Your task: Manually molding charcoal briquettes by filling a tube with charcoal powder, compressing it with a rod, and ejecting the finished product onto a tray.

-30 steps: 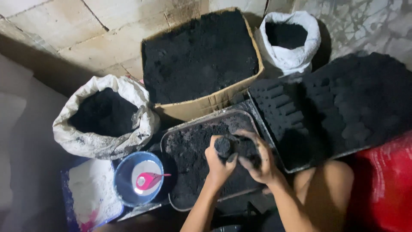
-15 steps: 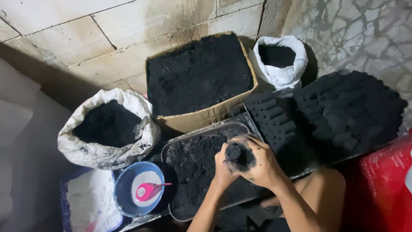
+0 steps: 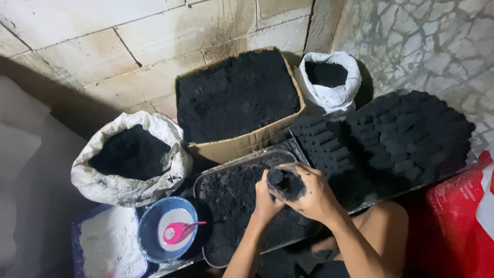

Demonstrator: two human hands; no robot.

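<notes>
Overhead: both hands, left hand (image 3: 266, 200) and right hand (image 3: 311, 193), clasp black cylinder mould (image 3: 282, 182) above metal tray (image 3: 206, 177) of black powder; block wall (image 3: 103, 36) behind, cardboard box (image 3: 247, 144) at tray's far edge.

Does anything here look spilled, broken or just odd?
Mostly mess, nothing broken. The cardboard box of black powder bulges, its front wall bowed and stained. Black dust coats both hands around the black lump.

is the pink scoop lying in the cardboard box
No, the pink scoop lies in the blue bowl, left of the tray, apart from the cardboard box.
</notes>
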